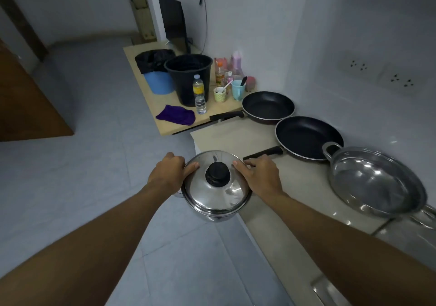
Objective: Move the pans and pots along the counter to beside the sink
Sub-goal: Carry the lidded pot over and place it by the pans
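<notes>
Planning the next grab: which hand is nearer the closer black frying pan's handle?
Right. The right hand, gripping the lidded steel pot, sits just below the pan handle, almost touching it. The left hand holds the pot's far side, farther away.

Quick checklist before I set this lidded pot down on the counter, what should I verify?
1. Both hands on the pot: ok, left hand and right hand hold the lidded pot at its sides.
2. Lid seated: ok, it sits level on the rim.
3. Pot supported: not ok, it hangs over the floor, off the counter.
4. Landing spot: ok, bare counter ahead.
5. Nearer frying pan's handle: not ok, it lies by your right fingers.
6. Sink position: cannot tell.
</notes>
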{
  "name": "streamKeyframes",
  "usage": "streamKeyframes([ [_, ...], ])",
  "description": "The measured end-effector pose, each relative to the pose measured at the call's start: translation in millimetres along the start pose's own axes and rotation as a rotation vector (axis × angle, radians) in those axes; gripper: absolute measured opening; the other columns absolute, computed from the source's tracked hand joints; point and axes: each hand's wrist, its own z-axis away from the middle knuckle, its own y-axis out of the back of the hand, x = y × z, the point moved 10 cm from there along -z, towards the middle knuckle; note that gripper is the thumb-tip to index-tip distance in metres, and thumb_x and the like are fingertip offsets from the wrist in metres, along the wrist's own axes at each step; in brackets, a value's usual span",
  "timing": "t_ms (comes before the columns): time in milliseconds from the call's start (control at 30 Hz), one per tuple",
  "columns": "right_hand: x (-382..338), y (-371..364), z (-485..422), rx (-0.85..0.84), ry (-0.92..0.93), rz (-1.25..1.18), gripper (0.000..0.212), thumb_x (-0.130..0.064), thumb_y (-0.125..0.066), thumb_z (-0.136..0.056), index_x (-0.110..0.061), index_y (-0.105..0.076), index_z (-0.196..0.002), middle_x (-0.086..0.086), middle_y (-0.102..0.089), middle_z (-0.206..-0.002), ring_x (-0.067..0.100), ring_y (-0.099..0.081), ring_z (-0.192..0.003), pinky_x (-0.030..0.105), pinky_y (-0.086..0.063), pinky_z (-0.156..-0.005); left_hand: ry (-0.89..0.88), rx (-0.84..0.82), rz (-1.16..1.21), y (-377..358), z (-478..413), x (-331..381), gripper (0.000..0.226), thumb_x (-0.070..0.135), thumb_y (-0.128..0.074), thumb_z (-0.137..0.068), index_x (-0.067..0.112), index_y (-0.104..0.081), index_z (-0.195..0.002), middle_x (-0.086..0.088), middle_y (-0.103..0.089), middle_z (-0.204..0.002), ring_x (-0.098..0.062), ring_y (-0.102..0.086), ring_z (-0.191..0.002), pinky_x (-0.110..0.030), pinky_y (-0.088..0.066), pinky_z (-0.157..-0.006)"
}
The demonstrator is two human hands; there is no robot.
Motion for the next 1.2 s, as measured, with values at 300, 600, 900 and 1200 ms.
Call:
streamKeyframes([
  [300,12.3,-26.6,-90.9,0.010,-0.079,-0.014,0.059,-0.076,-0.060,-0.082,-0.021,-0.081,-0.092,0.007,-0.064,-0.085,0.018,-0.062,-0.079,0.027,-0.044,-0.068,-0.064,-0.017,0.010,-9.3,-113.9,-4.7,0.054,0.063,-0.047,-0.092,0.013,-0.063,-0.080,-0.006,-0.052,-0.086,-0.020,-0.054,-0.078,-0.033,-0.044,-0.068],
  [600,38.2,-43.3,-157.2,0.158,-0.239,-0.002,0.056,-0.073,-0.061,-0.084,-0.023,-0.082,-0.093,0.005,-0.072,-0.093,0.015,-0.067,-0.083,0.034,-0.058,-0.076,-0.254,-0.137,0.030,-34.7,-248.4,14.8,0.059,0.063,-0.049,-0.093,0.012,-0.060,-0.065,-0.006,-0.057,-0.065,-0.019,-0.055,-0.063,-0.033,-0.044,-0.060],
  [900,57.3,-49.3,-184.2,0.266,-0.473,0.078,0.061,-0.074,-0.060,-0.085,-0.019,-0.081,-0.097,0.008,-0.068,-0.090,0.019,-0.064,-0.075,0.033,-0.054,-0.073,-0.542,-0.295,0.057,-61.3,-332.0,54.1,0.056,0.050,-0.052,-0.098,0.002,-0.061,-0.070,-0.012,-0.057,-0.076,-0.027,-0.057,-0.071,-0.040,-0.049,-0.071],
  [1200,87.3,-35.3,-197.8,0.349,-0.587,0.149,0.052,-0.068,-0.062,-0.088,-0.023,-0.066,-0.061,0.001,-0.056,-0.073,0.013,-0.055,-0.070,0.023,-0.038,-0.058,-0.633,-0.416,0.017,-116.6,-378.4,96.1,0.046,0.050,-0.053,-0.096,0.008,-0.056,-0.078,-0.012,-0.050,-0.094,-0.031,-0.057,-0.096,-0.044,-0.047,-0.089],
])
